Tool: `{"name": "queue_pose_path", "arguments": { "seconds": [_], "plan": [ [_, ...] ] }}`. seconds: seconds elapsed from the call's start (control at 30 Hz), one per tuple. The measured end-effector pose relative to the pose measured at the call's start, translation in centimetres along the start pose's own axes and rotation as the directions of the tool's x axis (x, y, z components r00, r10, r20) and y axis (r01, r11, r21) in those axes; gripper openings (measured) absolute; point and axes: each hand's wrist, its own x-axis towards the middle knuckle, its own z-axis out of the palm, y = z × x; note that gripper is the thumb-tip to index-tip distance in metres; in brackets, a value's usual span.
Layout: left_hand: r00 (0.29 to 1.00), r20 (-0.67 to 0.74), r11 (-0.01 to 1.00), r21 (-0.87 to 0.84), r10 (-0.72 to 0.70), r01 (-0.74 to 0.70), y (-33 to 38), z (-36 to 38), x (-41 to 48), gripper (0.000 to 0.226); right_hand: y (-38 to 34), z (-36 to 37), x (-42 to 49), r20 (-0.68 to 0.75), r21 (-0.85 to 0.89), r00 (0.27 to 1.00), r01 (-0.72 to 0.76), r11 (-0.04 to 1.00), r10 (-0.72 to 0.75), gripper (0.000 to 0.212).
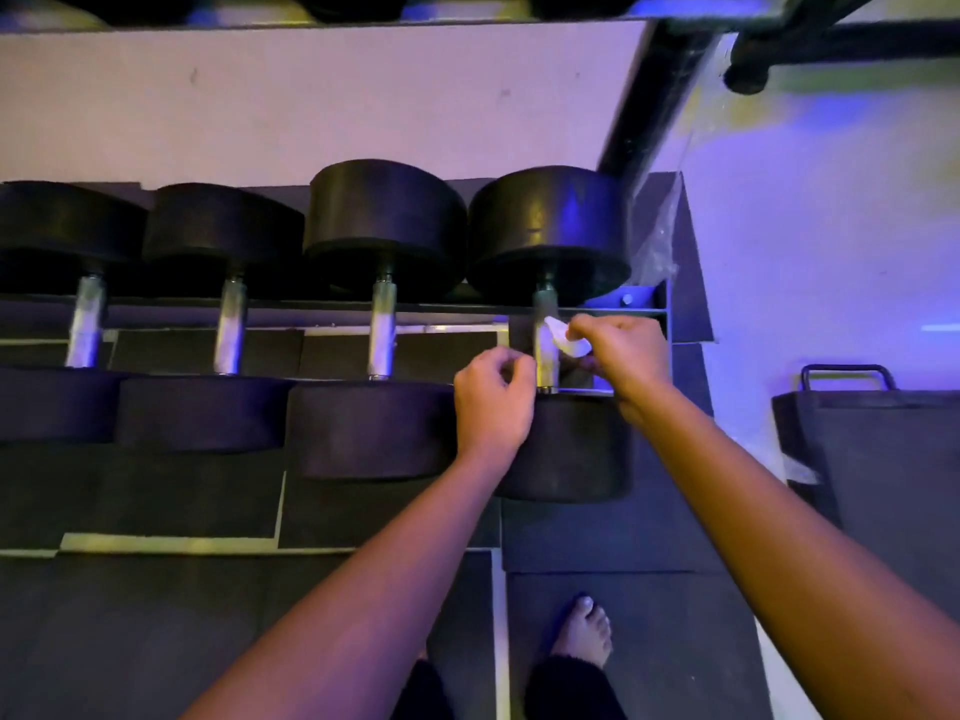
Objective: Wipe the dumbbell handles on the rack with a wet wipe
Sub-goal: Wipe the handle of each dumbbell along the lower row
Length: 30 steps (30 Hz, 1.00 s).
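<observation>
pinching wet wipe (570,343) at handle (546,367)

- Dim room, washed in blue-violet light, strongest on the wall (831,226) at right.
- Pale sheen on the metal dumbbell handles (382,335).
- Wide-angle bending at the edges; slight softness overall; floor (156,615) dark.

Most of the wet wipe (565,339) is hidden inside my right hand (621,356). My left hand (493,394) covers part of the handle (546,368), so I cannot tell if it grips it. The leftmost dumbbell (52,236) is cut off at the left edge.
</observation>
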Motion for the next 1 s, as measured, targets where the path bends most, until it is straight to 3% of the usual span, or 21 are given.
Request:
{"name": "queue_pose_path", "arguments": {
  "seconds": [0.13,0.23,0.33,0.6,0.87,1.0],
  "plan": [
    [0.998,-0.016,0.988,0.145,-0.053,0.055,-1.4,1.3,-0.2,0.025,1.7,-1.0,1.0,0.126,-0.054,0.992,0.016,0.998,-0.009,0.004],
    [0.996,-0.048,0.99,0.112,-0.077,0.082,-1.4,1.4,-0.3,0.032,3.1,-0.9,1.4,0.161,-0.155,0.986,0.076,0.985,-0.05,0.002],
    [0.996,-0.031,0.986,0.142,-0.087,0.09,-1.0,1.3,-0.2,0.031,3.3,-0.3,1.6,0.137,-0.253,0.981,0.166,0.953,-0.134,0.015],
    [0.995,-0.017,0.986,0.136,-0.096,0.097,-1.4,1.5,-0.1,0.033,0.2,1.2,4.7,0.02,-0.366,0.912,0.388,0.846,-0.41,0.022],
    [0.997,-0.026,0.987,0.142,-0.073,0.076,-1.6,1.4,-0.1,0.027,0.9,2.6,5.7,0.108,-0.463,0.924,0.373,0.804,-0.367,0.013],
    [0.998,-0.03,0.987,0.152,-0.055,0.059,-1.7,1.5,0.0,0.027,2.0,1.5,4.3,0.219,-0.555,0.928,0.373,0.744,-0.302,0.015]
  ]
}}
